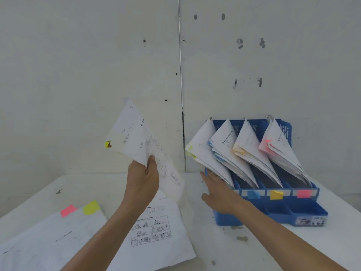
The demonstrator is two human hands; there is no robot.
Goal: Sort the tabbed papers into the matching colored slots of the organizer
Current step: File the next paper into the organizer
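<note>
One sheet [140, 141] | white, printed, creased | yellow tab [107, 144] | left hand [142, 178] pinches

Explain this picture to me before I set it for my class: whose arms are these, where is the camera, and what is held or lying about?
No machine here: a person works with two bare hands, and the single camera sits on their head, looking forward and down. The left hand grips a printed sheet with a yellow tab, raised above the white table. The right hand lies with straight fingers against the left end of the blue organizer, whose four slots hold papers tabbed yellow, blue, orange and pink. On the table lie a cartoon sheet and a pile showing pink and yellow tabs.
</note>
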